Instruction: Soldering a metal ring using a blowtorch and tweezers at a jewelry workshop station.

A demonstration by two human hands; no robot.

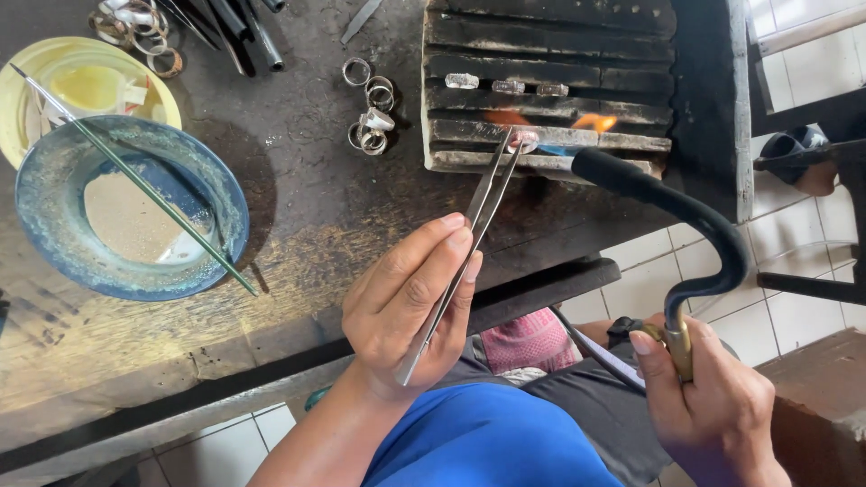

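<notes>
Pinching long steel tweezers [474, 225] between thumb and fingers of the left hand [410, 302], tips clamped on a small ring [524, 140] at the front edge of the charred block [550, 81] near the worktop's [298, 225] far right corner. Gripping the brass neck of a black curved torch [672, 216] in the right hand [713, 406], fingers curled shut around it, nozzle just beside the ring and orange flame licking along the block's front slats.

Risking, in judgement, an overheated ring: too long under that flame and thin metal could slump or a joint could flood. Loosening the pinch even slightly could drop the hot ring off the front edge towards the lap below (blue and pink cloth right under it). Swinging the flame wide could reach the three pale pieces [507, 86] lying in a row on the block, or creep down the tweezers towards the fingers. Sitting well apart, towards the worktop's left edge: loose rings [370, 113], a blue dish [131, 207] with a thin rod across it.
</notes>
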